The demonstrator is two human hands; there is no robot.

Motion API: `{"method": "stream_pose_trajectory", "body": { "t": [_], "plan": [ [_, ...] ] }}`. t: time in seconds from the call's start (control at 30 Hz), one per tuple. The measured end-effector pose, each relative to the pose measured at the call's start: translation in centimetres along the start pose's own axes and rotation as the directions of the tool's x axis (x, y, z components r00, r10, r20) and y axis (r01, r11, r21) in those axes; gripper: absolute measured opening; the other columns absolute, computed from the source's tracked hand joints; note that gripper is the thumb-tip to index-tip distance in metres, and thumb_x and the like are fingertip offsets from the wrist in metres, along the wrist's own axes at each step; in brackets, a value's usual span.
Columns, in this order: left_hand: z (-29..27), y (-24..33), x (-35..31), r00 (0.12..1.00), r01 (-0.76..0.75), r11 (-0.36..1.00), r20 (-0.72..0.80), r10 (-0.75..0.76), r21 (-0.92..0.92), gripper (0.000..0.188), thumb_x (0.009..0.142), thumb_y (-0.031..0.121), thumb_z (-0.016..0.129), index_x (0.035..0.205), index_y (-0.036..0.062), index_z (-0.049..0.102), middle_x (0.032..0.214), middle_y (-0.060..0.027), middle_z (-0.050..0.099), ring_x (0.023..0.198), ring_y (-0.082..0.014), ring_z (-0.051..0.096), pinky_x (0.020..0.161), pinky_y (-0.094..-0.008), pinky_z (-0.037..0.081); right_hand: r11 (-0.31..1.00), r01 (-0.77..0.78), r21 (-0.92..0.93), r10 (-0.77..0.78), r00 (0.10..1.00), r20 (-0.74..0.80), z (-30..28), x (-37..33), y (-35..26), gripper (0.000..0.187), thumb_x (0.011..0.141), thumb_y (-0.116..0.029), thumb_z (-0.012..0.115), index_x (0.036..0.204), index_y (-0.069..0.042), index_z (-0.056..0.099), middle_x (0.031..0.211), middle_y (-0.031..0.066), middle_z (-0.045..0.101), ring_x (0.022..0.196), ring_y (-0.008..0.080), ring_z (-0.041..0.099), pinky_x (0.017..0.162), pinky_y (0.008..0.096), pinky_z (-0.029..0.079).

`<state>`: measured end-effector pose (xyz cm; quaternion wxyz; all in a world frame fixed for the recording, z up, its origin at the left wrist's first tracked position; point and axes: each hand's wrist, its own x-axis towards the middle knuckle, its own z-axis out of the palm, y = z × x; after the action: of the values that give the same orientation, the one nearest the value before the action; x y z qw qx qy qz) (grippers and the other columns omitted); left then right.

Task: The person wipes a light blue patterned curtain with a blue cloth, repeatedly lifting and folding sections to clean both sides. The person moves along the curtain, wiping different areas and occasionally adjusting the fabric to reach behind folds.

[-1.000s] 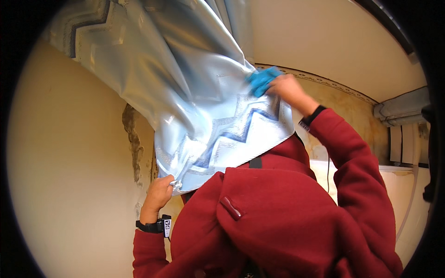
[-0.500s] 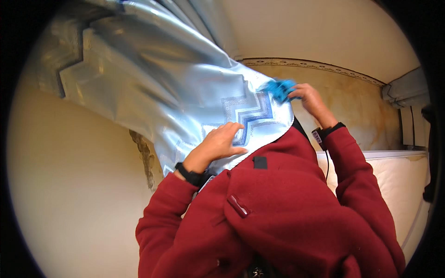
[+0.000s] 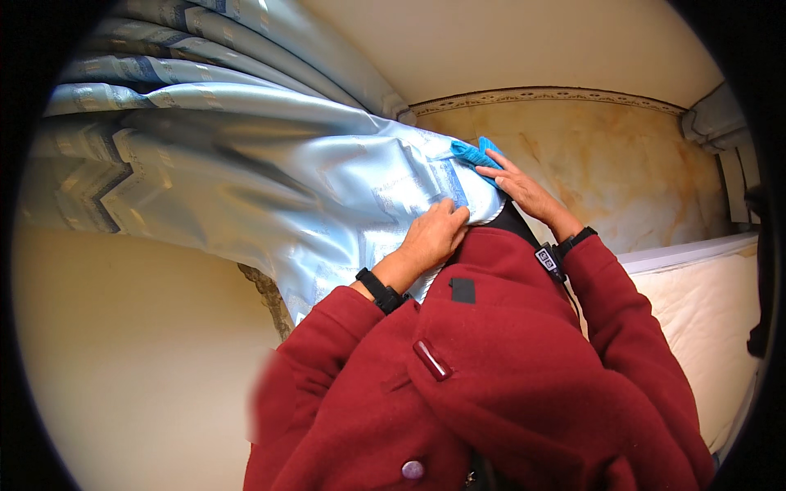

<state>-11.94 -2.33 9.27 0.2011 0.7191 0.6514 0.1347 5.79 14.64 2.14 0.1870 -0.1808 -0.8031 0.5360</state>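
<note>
A shiny light-blue curtain (image 3: pixel 270 180) with zigzag bands is drawn out from the upper left, its lower end spread over my lap. My left hand (image 3: pixel 434 233) has its fingers curled in and pinches the curtain near its hem. At the right edge of the fabric, my right hand (image 3: pixel 524 192) holds a bright blue cloth (image 3: pixel 472 154) against the curtain. Its fingers lie long over the cloth, and the part under them is hidden.
Gathered curtain folds (image 3: pixel 237 53) hang at the upper left. A pale wall (image 3: pixel 131 327) with a flaked patch (image 3: pixel 266 295) is on the left. Marbled floor tiles (image 3: pixel 598 164) with a patterned border (image 3: pixel 557 94) lie beyond my right hand. A white padded surface (image 3: pixel 704 319) is at the right.
My left hand has moved right and up, its spread fingers now closed on the curtain. My right hand has come down slightly with the blue cloth, now flatter against the fabric. Upper folds have shifted.
</note>
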Motion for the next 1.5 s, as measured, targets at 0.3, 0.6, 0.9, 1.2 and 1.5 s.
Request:
{"method": "stream_pose_trajectory", "body": {
  "t": [0.3, 0.6, 0.9, 1.2, 1.5],
  "plan": [
    [-4.2, 1.2, -3.6, 0.960, 0.028, 0.927, 0.270, 0.080, -0.373, 0.015, 0.089, 0.011, 0.058, 0.102, 0.0030, 0.058, 0.096, -0.0144, 0.061, 0.090, -0.0326, 0.057, 0.081, -0.0372, 0.045, 0.813, -0.522, 0.257, 0.506, 0.853, 0.129, -0.2, -0.6, 2.1, 0.035, 0.092, -0.013, 0.053, 0.126, -0.017, 0.062, 0.114, 0.0086, 0.064, 0.094, 0.0182, 0.062, 0.075, 0.0302, 0.053],
    [-4.2, 3.3, -5.4, 0.959, -0.045, 0.844, 0.215, 0.187, -0.535, 0.018, 0.091, 0.019, 0.059, 0.101, 0.0041, 0.057, 0.087, -0.0138, 0.057, 0.080, -0.0305, 0.056, 0.072, -0.0362, 0.046, 0.799, 0.523, -0.298, -0.400, 0.831, 0.387, 4.7, 2.9, -7.3, 0.020, 0.087, -0.022, 0.059, 0.104, -0.021, 0.070, 0.086, 0.0008, 0.059, 0.087, 0.0226, 0.056, 0.077, 0.0372, 0.043],
    [-9.3, 2.8, -12.7, 0.934, 0.308, 0.771, 0.331, -0.134, -0.558, 0.019, 0.088, 0.015, 0.061, 0.101, 0.0018, 0.062, 0.085, -0.0100, 0.062, 0.073, -0.0208, 0.057, 0.067, -0.0301, 0.046, 0.866, 0.112, -0.488, -0.237, 0.951, -0.201, 3.8, 8.8, -3.6, 0.021, 0.083, -0.010, 0.062, 0.101, -0.015, 0.071, 0.086, 0.0106, 0.061, 0.083, 0.0313, 0.060, 0.069, 0.0393, 0.048],
    [-7.5, 1.5, -16.7, 0.875, 0.483, 0.628, 0.350, -0.333, -0.610, 0.016, 0.083, 0.008, 0.057, 0.097, 0.0000, 0.060, 0.077, -0.0019, 0.053, 0.072, -0.0085, 0.046, 0.065, -0.0252, 0.041, 0.876, 0.280, -0.392, -0.245, 0.960, 0.136, 0.6, 2.2, -4.8, 0.036, 0.076, -0.008, 0.070, 0.110, -0.020, 0.067, 0.092, 0.0106, 0.057, 0.090, 0.0310, 0.061, 0.075, 0.0370, 0.050],
    [-7.2, -3.6, -10.7, 0.876, 0.464, 0.804, 0.327, -0.354, -0.372, 0.030, 0.081, 0.025, 0.073, 0.096, 0.0024, 0.061, 0.086, -0.0061, 0.063, 0.083, -0.0135, 0.058, 0.074, -0.0287, 0.048, 0.897, 0.217, -0.385, -0.125, 0.960, 0.250, 2.9, -0.8, -4.8, 0.041, 0.083, -0.033, 0.068, 0.121, -0.022, 0.061, 0.092, 0.0118, 0.056, 0.084, 0.0320, 0.059, 0.069, 0.0431, 0.049]
  ]
}}
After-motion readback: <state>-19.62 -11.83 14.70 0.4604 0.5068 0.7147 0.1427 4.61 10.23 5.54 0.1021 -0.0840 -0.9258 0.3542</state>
